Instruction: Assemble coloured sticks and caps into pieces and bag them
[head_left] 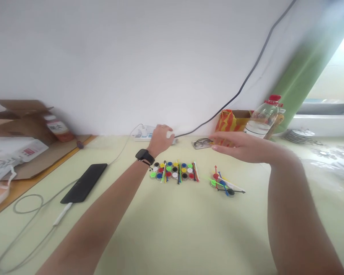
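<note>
At the back of the table, my left hand (161, 138) is over the right part of a white power strip (143, 133). Its fingers curl around a small white piece whose kind I cannot make out. My right hand (240, 146) is held above the table with its fingers stretched to the left and nothing visible in them. Just beyond its fingertips lies a clear flat case (202, 143) with dark thin items. Between my arms sits a block of small coloured discs (175, 170) with coloured pointer sticks laid across. A smaller group of discs with arrow pointers (223, 184) lies to its right.
A black phone (84, 183) with a cable lies on the left, beside a cardboard box (25, 114) and a drink bottle (59, 128). Back right are a large red-capped bottle (262, 118), a red-yellow bag (227, 120) and stacked discs (300, 135). A dark cord (246, 78) crosses the wall.
</note>
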Tool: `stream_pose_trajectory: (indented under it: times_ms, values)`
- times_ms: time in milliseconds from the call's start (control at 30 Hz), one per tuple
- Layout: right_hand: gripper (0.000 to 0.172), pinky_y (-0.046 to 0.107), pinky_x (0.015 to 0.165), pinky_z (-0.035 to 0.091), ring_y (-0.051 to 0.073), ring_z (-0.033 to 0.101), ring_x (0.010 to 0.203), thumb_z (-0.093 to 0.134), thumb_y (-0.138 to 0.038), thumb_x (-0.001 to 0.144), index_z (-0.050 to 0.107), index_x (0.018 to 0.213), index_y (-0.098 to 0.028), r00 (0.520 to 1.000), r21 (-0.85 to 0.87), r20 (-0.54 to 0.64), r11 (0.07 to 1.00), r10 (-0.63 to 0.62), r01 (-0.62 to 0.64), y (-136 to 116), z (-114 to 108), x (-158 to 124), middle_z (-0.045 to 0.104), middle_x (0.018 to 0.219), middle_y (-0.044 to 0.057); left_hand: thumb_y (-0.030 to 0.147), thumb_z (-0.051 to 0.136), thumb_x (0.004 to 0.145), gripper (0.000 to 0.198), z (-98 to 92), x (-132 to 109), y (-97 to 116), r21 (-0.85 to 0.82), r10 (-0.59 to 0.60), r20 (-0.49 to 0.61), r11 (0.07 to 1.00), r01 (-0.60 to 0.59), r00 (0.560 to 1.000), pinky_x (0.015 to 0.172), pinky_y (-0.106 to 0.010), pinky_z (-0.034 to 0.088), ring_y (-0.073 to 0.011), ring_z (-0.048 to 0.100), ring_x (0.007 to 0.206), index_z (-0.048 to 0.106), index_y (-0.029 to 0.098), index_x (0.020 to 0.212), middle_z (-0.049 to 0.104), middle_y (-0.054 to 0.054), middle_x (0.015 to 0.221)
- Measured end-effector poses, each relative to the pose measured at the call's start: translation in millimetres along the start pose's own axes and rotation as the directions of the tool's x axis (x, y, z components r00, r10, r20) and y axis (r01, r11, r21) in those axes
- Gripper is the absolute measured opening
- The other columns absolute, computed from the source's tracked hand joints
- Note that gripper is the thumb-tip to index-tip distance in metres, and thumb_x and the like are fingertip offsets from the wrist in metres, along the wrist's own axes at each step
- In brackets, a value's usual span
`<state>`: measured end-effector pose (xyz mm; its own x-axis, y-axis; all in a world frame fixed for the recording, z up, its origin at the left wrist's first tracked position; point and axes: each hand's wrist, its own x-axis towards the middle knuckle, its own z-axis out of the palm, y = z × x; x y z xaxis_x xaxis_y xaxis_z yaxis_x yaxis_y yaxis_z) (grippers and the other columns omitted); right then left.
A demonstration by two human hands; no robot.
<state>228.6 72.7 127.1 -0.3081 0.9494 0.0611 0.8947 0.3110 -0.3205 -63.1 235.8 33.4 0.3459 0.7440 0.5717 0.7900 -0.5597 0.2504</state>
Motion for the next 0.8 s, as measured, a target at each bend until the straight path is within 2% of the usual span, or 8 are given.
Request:
stream_pose_trajectory:
  times_ms: [133,233,333,467,567,633,667,800]
  values:
    - [0.048,0.044,0.09,0.058,0.031,0.068,0.111,0.055,-0.055,0.094,0.064,0.136,-0.032,0.991,0.046,-0.107,0.996,-0.075,0.08,-4.6,5.0,10.2,0.071,0.128,0.006,0.029,0.068,0.09,0.016,-30.9,-9.4,19.1,-0.226,0.018,-0.228,0.972,-0.07,0.974,0.093,-0.04,0.053,-0.0254,0.064,0.107,0.066,0.02,0.103,0.07,-0.008,0.11]
    - [0.045,0.043,0.088,0.059,0.03,0.068,0.107,0.062,-0.05,0.091,0.066,0.131,-0.028,0.946,0.115,-0.298,0.978,-0.132,0.173,-7.0,5.4,14.4,0.072,0.121,0.009,0.035,0.074,0.088,0.021,-62.8,-27.4,35.6,-0.471,-0.065,-0.279,0.879,-0.077,0.958,0.079,-0.033,0.058,-0.0199,0.07,0.088,0.064,0.018,0.094,0.07,-0.005,0.097]
    - [0.047,0.044,0.086,0.059,0.031,0.067,0.106,0.066,-0.049,0.088,0.065,0.13,-0.027,0.9,0.197,-0.41,0.95,-0.146,0.243,-14.5,5.8,15.8,0.07,0.121,0.01,0.039,0.08,0.083,0.029,-93.8,-46.5,47.6,-0.628,-0.093,-0.029,0.776,0.054,0.995,0.069,-0.029,0.057,-0.0197,0.071,0.078,0.062,0.017,0.087,0.068,-0.004,0.082]
    - [0.053,0.043,0.089,0.057,0.03,0.064,0.112,0.071,-0.052,0.086,0.062,0.132,-0.03,0.901,0.262,-0.392,0.916,-0.188,0.305,-36.0,22.1,21.1,0.067,0.13,0.009,0.04,0.081,0.082,0.036,-113.9,-58.9,55.5,-0.743,-0.037,0.203,0.645,0.178,0.978,0.068,-0.032,0.06,-0.0209,0.073,0.075,0.063,0.018,0.104,0.071,-0.005,0.09]
    - [0.05,0.036,0.081,0.055,0.026,0.066,0.103,0.067,-0.053,0.09,0.06,0.132,-0.028,0.927,0.347,-0.328,0.889,-0.183,0.298,-50.2,45.1,32.8,0.071,0.116,0.007,0.041,0.08,0.084,0.044,-110.3,-59.9,57.3,-0.778,-0.003,0.265,0.59,0.216,0.964,0.073,-0.036,0.061,-0.0224,0.074,0.077,0.061,0.02,0.118,0.071,-0.005,0.088]
    - [0.03,0.032,0.071,0.051,0.02,0.065,0.083,0.056,-0.049,0.096,0.069,0.102,-0.023,0.939,0.41,-0.287,0.862,-0.19,0.299,-53.5,58.1,42.6,0.072,0.09,0.004,0.042,0.078,0.086,0.051,-102.9,-60.2,56.9,-0.777,-0.011,0.299,0.578,0.25,0.954,0.078,-0.038,0.061,-0.023,0.074,0.082,0.059,0.021,0.127,0.072,-0.005,0.093]
    - [0.031,0.03,0.066,0.049,0.018,0.062,0.074,0.053,-0.048,0.098,0.068,0.092,-0.021,0.942,0.446,-0.284,0.846,-0.176,0.293,-53.1,62.7,47.1,0.069,0.08,0.003,0.042,0.078,0.086,0.053,-98.8,-60.7,56.1,-0.766,-0.016,0.334,0.578,0.281,0.943,0.08,-0.038,0.061,-0.0235,0.075,0.085,0.057,0.022,0.131,0.072,-0.006,0.097]
    - [0.033,0.029,0.061,0.046,0.015,0.057,0.063,0.053,-0.047,0.097,0.064,0.083,-0.019,0.949,0.562,-0.312,0.795,-0.05,0.227,-43.5,67.5,56.6,0.062,0.068,0.0,0.048,0.078,0.084,0.051,-85.5,-63.9,49.8,-0.635,0.022,0.56,0.654,0.412,0.828,0.069,-0.032,0.059,-0.0236,0.075,0.082,0.065,0.021,0.125,0.075,-0.009,0.095]
